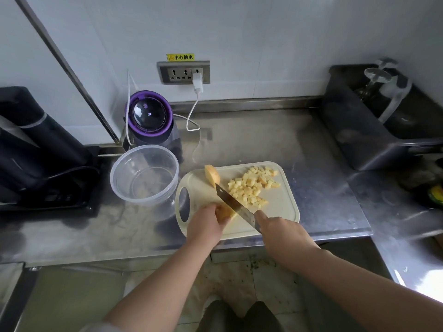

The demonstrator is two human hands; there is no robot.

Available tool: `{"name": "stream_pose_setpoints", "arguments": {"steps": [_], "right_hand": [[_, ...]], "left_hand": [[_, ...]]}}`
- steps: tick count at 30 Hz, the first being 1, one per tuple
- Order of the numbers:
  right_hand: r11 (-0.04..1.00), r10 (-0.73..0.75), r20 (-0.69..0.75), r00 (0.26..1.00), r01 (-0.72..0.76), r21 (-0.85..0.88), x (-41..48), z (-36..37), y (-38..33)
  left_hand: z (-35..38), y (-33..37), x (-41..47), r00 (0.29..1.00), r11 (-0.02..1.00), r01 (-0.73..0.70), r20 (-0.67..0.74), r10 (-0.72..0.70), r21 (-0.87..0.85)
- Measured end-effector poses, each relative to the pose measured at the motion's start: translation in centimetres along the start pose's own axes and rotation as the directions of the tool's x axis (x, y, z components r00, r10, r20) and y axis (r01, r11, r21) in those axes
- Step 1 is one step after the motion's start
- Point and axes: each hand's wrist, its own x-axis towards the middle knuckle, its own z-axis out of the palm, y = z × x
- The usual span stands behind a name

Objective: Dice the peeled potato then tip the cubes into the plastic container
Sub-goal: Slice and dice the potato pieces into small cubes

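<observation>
We see potato piece (225,213) near front-left of cutting board (282,207), pale yellow, partly hidden under hand, knife blade (233,203) resting against its right side. Second potato chunk (212,175), uncut, lies at board's back-left corner. Pile of small yellow cubes (251,186) spread across board's back-right area. Plastic container (144,174), clear, round, upright, sits just left of board, almost touching; we see no cubes in it.

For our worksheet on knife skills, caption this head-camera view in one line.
Left hand steadies a peeled potato piece on the cream plastic cutting board while right hand slices with a steel knife.
</observation>
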Motion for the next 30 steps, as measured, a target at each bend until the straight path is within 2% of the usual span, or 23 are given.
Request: {"name": "stream_pose_setpoints", "arguments": {"steps": [20, 25, 30], "right_hand": [[1.000, -0.024, 0.044, 0.999, 0.024, -0.003, 2.7, 2.2, -0.4], [0.996, 0.021, 0.002, 1.000, -0.021, 0.083, 2.1, 1.4, 0.2], [0.999, 0.004, -0.049, 0.999, -0.002, 0.039, 0.9, 0.7, -0.1]], "left_hand": [[0.2, -0.2, 0.0, 1.000, 1.000, -0.015, -0.011, 0.015, 0.002], [0.0, -0.1, -0.3, 0.999, 0.999, -0.040, -0.010, 0.040, 0.005], [0.0, -0.4, -0.2, 0.999, 0.997, -0.038, 0.007, 0.039, -0.061]]}}
